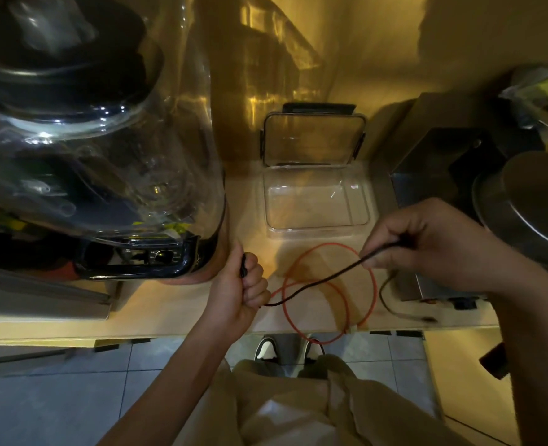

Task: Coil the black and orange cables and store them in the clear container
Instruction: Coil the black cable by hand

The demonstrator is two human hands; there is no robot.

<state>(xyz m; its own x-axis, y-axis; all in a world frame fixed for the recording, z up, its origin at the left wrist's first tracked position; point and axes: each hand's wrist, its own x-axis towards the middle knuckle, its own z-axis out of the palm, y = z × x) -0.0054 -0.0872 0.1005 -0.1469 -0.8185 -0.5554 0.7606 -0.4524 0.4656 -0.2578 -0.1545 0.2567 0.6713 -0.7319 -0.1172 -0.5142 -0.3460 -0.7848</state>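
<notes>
nearest the body, the thin orange cable (329, 294) lies in loose loops on the pale wooden surface (176, 304), and its lowest loop hangs past the front edge above the tiled floor and the shoes; a small pale connector sits right at that edge, so any tug could tip the whole loop off. just above it the left hand (242, 284) is clenched in a fist around one end of the thin black cable (317, 283), a dark plug showing at the top of the fist, while the right hand (427, 239) pinches the same cable further along between thumb and fingers. the black cable sags between the hands and crosses directly over the orange loops, so winding it in from here could snag and drag the orange one, or coil the two together. a further length of black cable trails on the surface below the right hand toward a dark plug near the metal appliance (452, 220); it may catch on that corner as it is drawn in. behind the loops the clear rectangular plastic container (317, 201) stands open and empty, its clear lid (311, 140) propped upright against the wall; a knock could bring the lid down. the large glass blender jar (111, 156) crowds the left hand's elbow room.
</notes>
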